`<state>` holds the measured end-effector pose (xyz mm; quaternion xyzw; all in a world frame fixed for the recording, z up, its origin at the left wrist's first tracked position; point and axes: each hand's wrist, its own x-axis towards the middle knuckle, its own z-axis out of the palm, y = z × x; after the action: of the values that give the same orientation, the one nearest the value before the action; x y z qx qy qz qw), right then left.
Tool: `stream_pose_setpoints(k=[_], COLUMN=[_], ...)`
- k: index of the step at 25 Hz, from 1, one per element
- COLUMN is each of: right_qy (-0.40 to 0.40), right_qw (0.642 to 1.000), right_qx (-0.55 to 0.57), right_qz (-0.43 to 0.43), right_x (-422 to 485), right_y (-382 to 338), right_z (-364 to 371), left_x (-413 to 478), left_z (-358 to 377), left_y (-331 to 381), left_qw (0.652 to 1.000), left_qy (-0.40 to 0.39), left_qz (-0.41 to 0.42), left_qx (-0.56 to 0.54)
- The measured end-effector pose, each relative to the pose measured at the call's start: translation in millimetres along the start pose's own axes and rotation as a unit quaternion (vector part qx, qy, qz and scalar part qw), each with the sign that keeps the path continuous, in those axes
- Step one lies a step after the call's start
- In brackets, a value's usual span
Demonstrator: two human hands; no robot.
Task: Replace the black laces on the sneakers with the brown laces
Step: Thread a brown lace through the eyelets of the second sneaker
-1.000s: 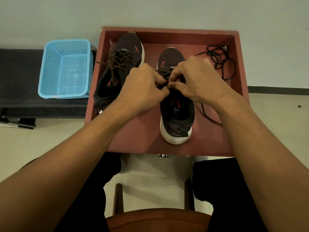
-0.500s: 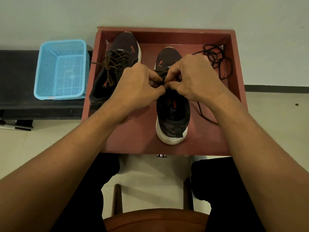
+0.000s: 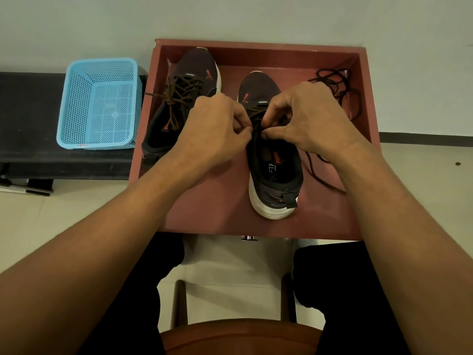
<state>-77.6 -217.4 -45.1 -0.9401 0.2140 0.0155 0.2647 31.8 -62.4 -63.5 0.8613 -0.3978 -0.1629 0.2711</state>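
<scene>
Head view: left hand (image 3: 212, 131) and right hand (image 3: 312, 121) still pinch the lace (image 3: 256, 116) over the sneaker (image 3: 276, 172).

The tray (image 3: 212, 213) floor lies open at the front, left of the right sneaker (image 3: 277, 180), whose top the left hand (image 3: 212, 124) and right hand (image 3: 309, 116) cover, pinching its lace (image 3: 256, 115); the left sneaker (image 3: 195, 70) and black laces (image 3: 336, 82) fill the far corners.

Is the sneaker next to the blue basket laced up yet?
Laced: a brown lace criss-crosses that sneaker up its front. Whether it is knotted, cannot tell.
</scene>
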Motion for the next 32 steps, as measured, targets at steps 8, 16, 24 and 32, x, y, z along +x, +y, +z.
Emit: stream_pose_setpoints(k=[8,16,24,32], right_qy=[0.007,0.014,-0.004,-0.026], right_qw=[1.0,1.0,0.996,0.995], right_qx=[0.013,0.012,0.023,0.011], right_qz=[0.01,-0.019,-0.087,-0.094], right_x=[1.2,0.9,0.2,2.5], right_y=[11.3,14.4,11.9,17.5], right_z=[-2.8,0.8,0.6,-1.0], left_x=[-4.4,-5.4,3.8,3.3], left_z=[1.2,0.7,3.0,-0.7], left_y=[-0.1,-7.1,0.7,0.9], left_qw=[0.995,0.986,0.995,0.999], left_qy=[-0.005,-0.057,0.008,-0.019], left_qz=[0.007,0.004,0.072,0.025], left_qx=[0.103,0.159,0.072,0.009])
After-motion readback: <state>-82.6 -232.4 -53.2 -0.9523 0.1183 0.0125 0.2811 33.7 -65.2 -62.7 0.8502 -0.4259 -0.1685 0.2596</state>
